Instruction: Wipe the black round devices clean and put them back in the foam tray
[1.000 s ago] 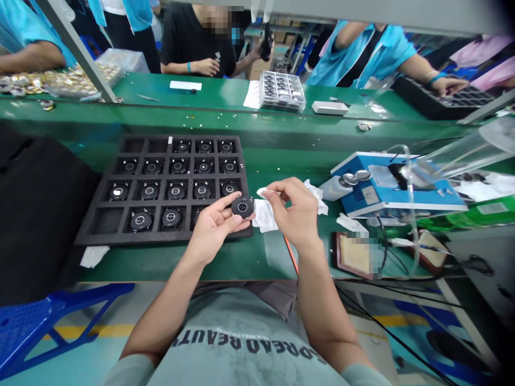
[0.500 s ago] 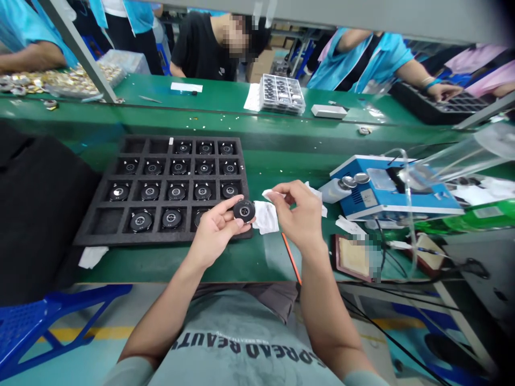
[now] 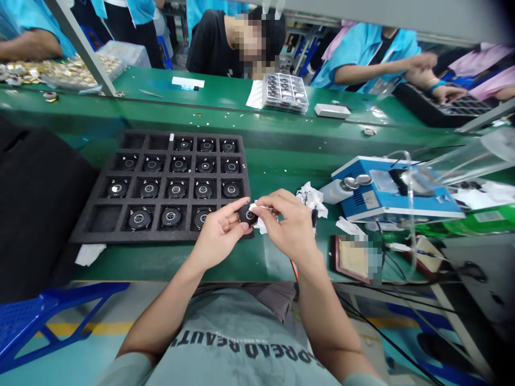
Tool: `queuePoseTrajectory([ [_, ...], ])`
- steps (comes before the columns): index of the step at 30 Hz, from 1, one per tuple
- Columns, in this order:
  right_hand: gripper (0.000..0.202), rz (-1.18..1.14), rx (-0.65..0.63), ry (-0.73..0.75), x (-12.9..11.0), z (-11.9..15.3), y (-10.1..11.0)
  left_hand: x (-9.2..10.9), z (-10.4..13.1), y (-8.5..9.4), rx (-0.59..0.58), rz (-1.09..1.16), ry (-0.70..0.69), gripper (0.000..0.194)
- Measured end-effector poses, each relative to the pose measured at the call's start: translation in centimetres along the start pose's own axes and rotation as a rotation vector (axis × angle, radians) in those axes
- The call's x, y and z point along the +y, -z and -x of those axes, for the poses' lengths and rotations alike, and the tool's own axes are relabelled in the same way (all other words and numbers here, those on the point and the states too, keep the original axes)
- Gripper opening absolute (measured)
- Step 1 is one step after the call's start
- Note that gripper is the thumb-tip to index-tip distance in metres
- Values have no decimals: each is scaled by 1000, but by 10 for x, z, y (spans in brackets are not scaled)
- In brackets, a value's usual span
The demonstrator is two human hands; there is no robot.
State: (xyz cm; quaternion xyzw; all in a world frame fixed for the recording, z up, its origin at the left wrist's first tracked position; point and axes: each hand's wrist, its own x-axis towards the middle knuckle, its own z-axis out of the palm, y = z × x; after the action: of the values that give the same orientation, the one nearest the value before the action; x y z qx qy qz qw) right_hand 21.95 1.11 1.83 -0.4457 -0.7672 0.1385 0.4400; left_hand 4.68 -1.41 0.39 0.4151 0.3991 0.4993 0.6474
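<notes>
Between the thumb and fingers of my left hand (image 3: 219, 230) is a round black smartwatch case (image 3: 248, 216), its sensor side facing up. My right hand (image 3: 284, 220) pinches a small white wipe (image 3: 253, 207) and presses it against the top of the case; the fingers cover part of both. Just left of my hands lies a black foam tray (image 3: 90, 236) with similar watch cases in most compartments. One more watch case (image 3: 202, 217) sits in the front row, close to my left hand. Behind my right hand rests a crumpled white tissue (image 3: 311, 197).
A blue machine (image 3: 386, 187) and a white pump bottle (image 3: 337, 190) stand to the right. Nearer is a sponge in a dark red holder (image 3: 352, 258), beside cables. Across the bench sits a clear compartment box (image 3: 285, 92), with co-workers behind it. A blue stool (image 3: 60, 305) is at lower left.
My right hand has moved left and brought the wipe onto the watch case. The left hand still holds the case in nearly the same place. A co-worker's arm at the back right has lowered.
</notes>
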Motion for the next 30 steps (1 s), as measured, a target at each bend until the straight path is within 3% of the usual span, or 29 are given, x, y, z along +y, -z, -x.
queuePoseTrajectory([
  [3,17,119,32,39,2,-11,-2,2,0,-1,-27,-11,24,58],
  [6,15,267,237,-30,11,-21,3,4,0,0,-18,32,61,58],
  [8,11,233,328,-94,15,-22,11,5,0,1,-14,43,73,61],
  [10,9,134,299,-118,13,-18,18,6,0,1,-18,42,75,66],
  [13,8,7,159,-124,3,-7,22,5,0,2,-13,34,74,73],
  [18,11,-42,-41,-40,-9,3,10,3,-1,1,-4,38,61,68],
  [23,15,219,142,-96,7,-6,6,5,0,-2,29,38,67,58],
  [30,11,101,147,-109,-2,1,17,8,1,-2,24,42,73,64],
])
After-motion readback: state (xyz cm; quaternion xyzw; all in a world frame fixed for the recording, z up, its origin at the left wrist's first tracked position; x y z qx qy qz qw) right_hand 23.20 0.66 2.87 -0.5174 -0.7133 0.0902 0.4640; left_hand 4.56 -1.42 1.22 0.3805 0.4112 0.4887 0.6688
